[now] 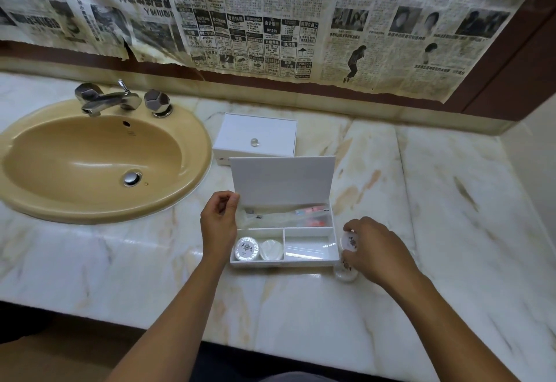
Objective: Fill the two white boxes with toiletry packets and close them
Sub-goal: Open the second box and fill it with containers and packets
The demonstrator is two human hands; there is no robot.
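Observation:
An open white box (pixel 336 238) stands on the marble counter with its lid (pixel 282 181) raised. Its back compartment holds clear-wrapped packets (pixel 288 216) with pink items. Its front left compartment holds two round packets (pixel 258 249); its front right one looks bare. My left hand (pixel 219 222) sits at the box's left edge, thumb and fingers pinching the end of a clear packet. My right hand (pixel 373 246) is just right of the box, its fingers curled on a round white packet (pixel 349 241). Another round packet (pixel 346 273) lies under that hand. A second white box (pixel 255 138), closed, stands behind.
A beige sink (pixel 96 159) with a chrome tap (pixel 111 98) lies to the left. Newspaper sheets (pixel 270 20) cover the wall behind. The counter's front edge (pixel 270 348) runs below my forearms. A wall closes off the counter on the far right.

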